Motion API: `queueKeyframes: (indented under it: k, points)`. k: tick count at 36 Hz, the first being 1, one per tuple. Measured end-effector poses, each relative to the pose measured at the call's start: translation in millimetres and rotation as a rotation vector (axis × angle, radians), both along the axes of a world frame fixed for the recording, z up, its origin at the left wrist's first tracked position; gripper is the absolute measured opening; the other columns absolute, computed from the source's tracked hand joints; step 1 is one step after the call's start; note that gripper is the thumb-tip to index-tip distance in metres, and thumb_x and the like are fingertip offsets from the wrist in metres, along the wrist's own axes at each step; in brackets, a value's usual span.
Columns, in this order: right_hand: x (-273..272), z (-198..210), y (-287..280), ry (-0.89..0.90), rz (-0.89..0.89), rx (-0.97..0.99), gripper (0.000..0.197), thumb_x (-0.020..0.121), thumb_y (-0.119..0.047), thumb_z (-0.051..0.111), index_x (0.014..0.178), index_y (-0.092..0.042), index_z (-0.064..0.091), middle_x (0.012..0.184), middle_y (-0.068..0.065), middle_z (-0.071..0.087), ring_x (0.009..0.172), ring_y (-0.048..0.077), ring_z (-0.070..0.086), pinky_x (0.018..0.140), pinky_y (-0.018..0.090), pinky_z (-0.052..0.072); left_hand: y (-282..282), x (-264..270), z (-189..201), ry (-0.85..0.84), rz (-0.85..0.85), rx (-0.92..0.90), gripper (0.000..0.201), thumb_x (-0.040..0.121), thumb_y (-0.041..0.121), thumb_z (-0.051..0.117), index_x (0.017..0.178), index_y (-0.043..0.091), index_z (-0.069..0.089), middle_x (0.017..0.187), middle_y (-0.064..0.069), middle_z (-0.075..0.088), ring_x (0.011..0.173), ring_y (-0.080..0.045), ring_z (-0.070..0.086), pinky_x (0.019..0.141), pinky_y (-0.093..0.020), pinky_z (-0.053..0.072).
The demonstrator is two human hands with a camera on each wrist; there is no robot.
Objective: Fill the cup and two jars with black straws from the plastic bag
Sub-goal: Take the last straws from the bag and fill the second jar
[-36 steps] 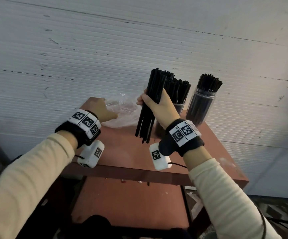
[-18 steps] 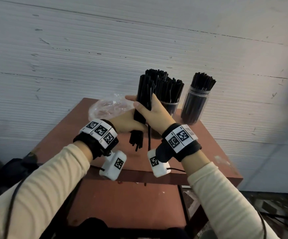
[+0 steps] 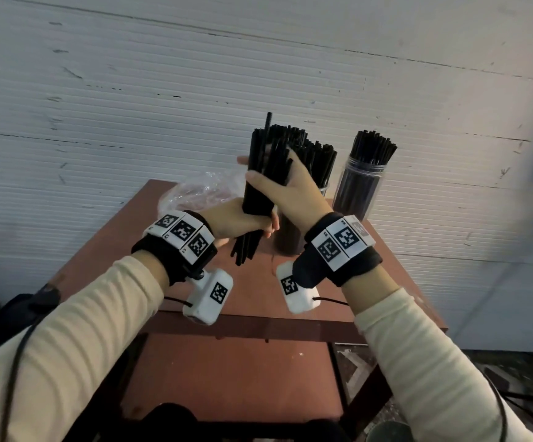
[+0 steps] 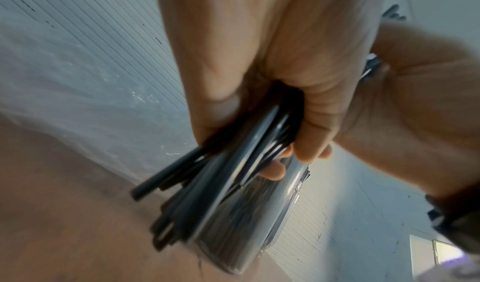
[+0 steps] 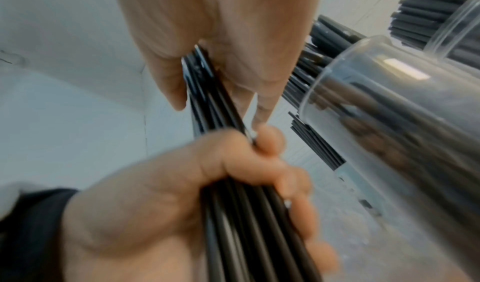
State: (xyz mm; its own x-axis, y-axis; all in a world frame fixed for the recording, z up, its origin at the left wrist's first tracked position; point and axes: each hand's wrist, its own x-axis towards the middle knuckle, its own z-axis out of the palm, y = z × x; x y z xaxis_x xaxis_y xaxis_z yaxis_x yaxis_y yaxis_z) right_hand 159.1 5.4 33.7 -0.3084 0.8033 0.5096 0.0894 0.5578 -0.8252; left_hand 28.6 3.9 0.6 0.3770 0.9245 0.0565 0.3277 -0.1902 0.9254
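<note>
Both hands are wrapped around one upright bundle of black straws (image 3: 265, 183), held above the tabletop (image 3: 176, 260). The left hand (image 3: 236, 218) grips the bundle low down, its fingers curled fully round it, with the lower straw ends fanning out unevenly beneath that fist. The right hand (image 3: 294, 193) holds the same bundle just above the left hand, thumb on the near side and fingers behind. One straw stands taller than the rest at the top, so the bundle does not look squared up yet.

Directly behind the hands, and partly hidden by them, stands a clear jar (image 3: 290, 237) already packed with straws. Beyond the right hand and to its right stands a second clear jar (image 3: 359, 186), also full, its straws fanning out above the rim. Beyond the left hand lies the crumpled plastic bag (image 3: 195, 193), which looks flat and nearly empty, though its contents cannot be made out.

Judging from this, two containers seem filled and the bundle in hand is probably the last load. The third container is not visible in any view, so where this bundle will go cannot be told. What seems left is evening the bundle and seating it.
</note>
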Motion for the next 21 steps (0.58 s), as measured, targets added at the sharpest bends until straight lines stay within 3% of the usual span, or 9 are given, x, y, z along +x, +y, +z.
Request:
queueKeyframes:
  k: [2,5,8,10,12,14,17,19,21]
  points:
    - [0,7,-3,0.093,-0.030,0.075,0.049,0.088,-0.009,0.067,0.130,-0.012,0.041,0.121,0.004,0.064,0.107,0.011,0.064,0.090,0.028,0.054,0,-3,-4,0.050,-0.024,-0.008,0.013,0.087,-0.003,0.059,0.084,0.008,0.063,0.085,-0.010,0.057,0.079,-0.014,0.055,0.083,-0.023,0.046]
    - [0,14,-4,0.103,-0.138,0.254,0.060,0.087,-0.010,0.068,0.133,-0.024,0.034,0.123,0.003,0.058,0.111,0.008,0.057,0.086,0.022,0.052,1,-6,-14,0.035,-0.041,-0.031,0.009,0.090,-0.001,0.062,0.092,0.008,0.064,0.093,-0.016,0.058,0.085,-0.018,0.058,0.088,-0.026,0.046]
    - [-4,9,2,-0.121,-0.194,0.390,0.031,0.091,-0.007,0.059,0.121,-0.015,0.058,0.119,-0.001,0.060,0.111,0.001,0.054,0.096,0.016,0.044,4,-7,-21,0.016,-0.005,-0.068,0.007,0.088,0.002,0.068,0.091,0.008,0.065,0.094,-0.015,0.062,0.092,-0.021,0.060,0.091,-0.025,0.048]
    - [-5,3,7,-0.222,-0.197,0.411,0.018,0.091,-0.006,0.058,0.104,-0.010,0.069,0.111,-0.001,0.061,0.103,0.003,0.056,0.092,0.007,0.039,6,-8,-21,0.019,-0.002,-0.082,0.005,0.087,0.006,0.070,0.089,0.007,0.066,0.089,-0.011,0.063,0.090,-0.021,0.061,0.092,-0.028,0.048]
    - [-5,3,7,-0.241,-0.207,0.413,0.016,0.089,-0.006,0.060,0.100,-0.010,0.070,0.107,-0.001,0.061,0.100,0.004,0.056,0.089,0.004,0.038,5,-7,-19,0.013,-0.016,-0.084,0.005,0.086,0.008,0.071,0.088,0.008,0.067,0.087,-0.010,0.063,0.088,-0.019,0.061,0.091,-0.029,0.047]
    - [-4,7,7,-0.240,-0.219,0.452,0.023,0.086,-0.004,0.061,0.106,-0.011,0.068,0.106,-0.002,0.062,0.101,0.003,0.056,0.091,0.006,0.038,7,-8,-19,0.023,-0.005,-0.097,0.007,0.084,0.014,0.075,0.087,0.010,0.069,0.086,-0.010,0.065,0.089,-0.021,0.063,0.095,-0.032,0.047]
    - [-5,11,6,-0.300,-0.217,0.486,0.026,0.084,-0.002,0.061,0.108,-0.011,0.067,0.103,-0.002,0.063,0.097,0.003,0.056,0.090,0.003,0.036,9,-9,-19,0.113,0.033,-0.134,0.025,0.078,0.036,0.081,0.089,0.015,0.074,0.091,-0.005,0.072,0.095,-0.027,0.067,0.097,-0.037,0.051]
    - [-6,9,7,-0.339,-0.206,0.474,0.018,0.085,-0.003,0.062,0.100,-0.009,0.070,0.099,-0.002,0.063,0.093,0.004,0.056,0.086,0.002,0.037,9,-6,-20,0.164,0.042,-0.169,0.037,0.078,0.047,0.078,0.089,0.012,0.075,0.093,-0.002,0.074,0.098,-0.020,0.067,0.097,-0.033,0.048]
    - [-4,9,5,-0.331,-0.198,0.455,0.018,0.085,-0.008,0.065,0.103,-0.010,0.068,0.099,-0.001,0.063,0.092,0.004,0.056,0.085,0.003,0.038,8,-3,-22,0.199,0.070,-0.175,0.041,0.085,0.050,0.069,0.080,0.010,0.070,0.090,-0.002,0.072,0.101,-0.019,0.065,0.098,-0.032,0.044]
